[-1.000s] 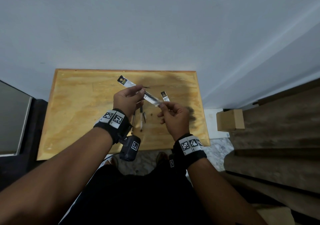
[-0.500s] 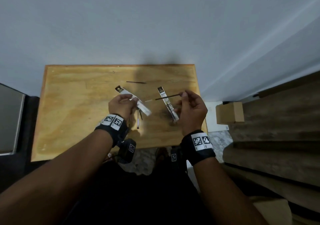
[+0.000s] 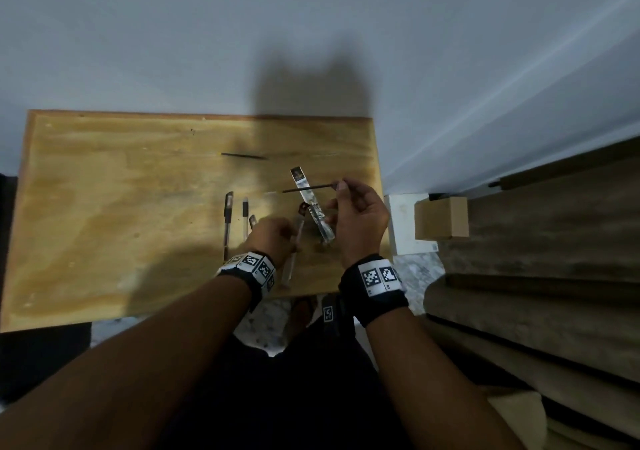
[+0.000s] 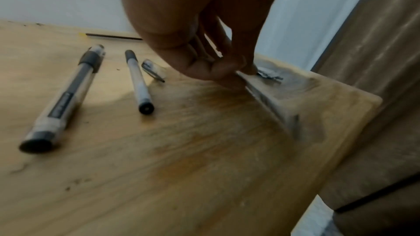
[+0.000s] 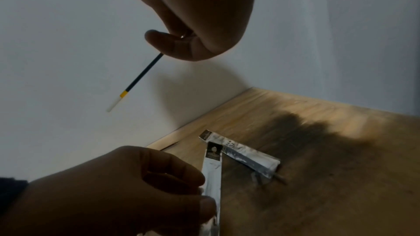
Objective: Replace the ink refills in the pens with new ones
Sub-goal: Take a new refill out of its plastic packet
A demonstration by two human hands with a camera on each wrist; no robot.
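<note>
Refill (image 3: 308, 188) seemingly above table (image 3: 104, 207) edge

Left hand (image 4: 200, 30) pinching a refill wrapper (image 4: 270, 100) at the wooden surface (image 4: 193, 159)

Its grip closes on the wrapper's upper end — the lower end touches the wood. To the left lie a capped pen (image 4: 66, 96), an open pen barrel (image 4: 139, 82) and a loose cap (image 4: 153, 70) — a thin dark refill (image 4: 113, 36) rests near the wall.
</note>
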